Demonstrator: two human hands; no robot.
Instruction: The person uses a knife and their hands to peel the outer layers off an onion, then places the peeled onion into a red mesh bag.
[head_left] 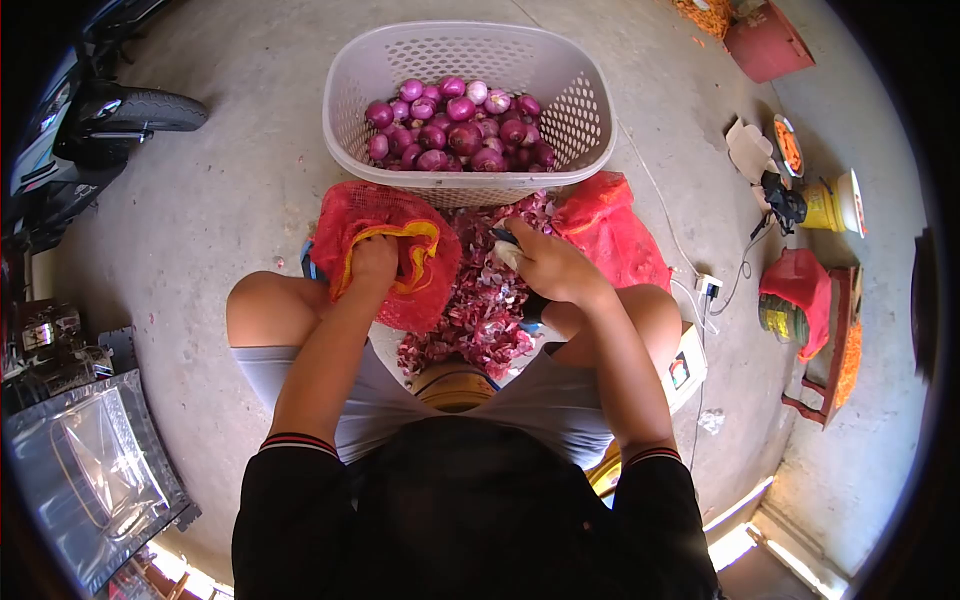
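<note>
My left hand [374, 262] reaches into the mouth of a red mesh bag [425, 307] with a yellow rim; its fingers are hidden by the bag's edge. To the right, my right hand [545, 262] is closed round a small tool with a dark handle [505, 237] and a pale part near the fingers. Beneath and between the hands lies a heap of onion skins [480, 310]. Just beyond them, a grey plastic basket [470, 180] holds several peeled-looking purple onions [464, 138]. A second red mesh bag [615, 235] lies right of the skins.
A motorcycle wheel [150, 108] stands at the upper left. On the right are a power socket [708, 286] with cables, a yellow bucket [825, 205], a plate of orange pieces [788, 147] and a red-brown stool [835, 350]. A white box [685, 370] sits by my right knee.
</note>
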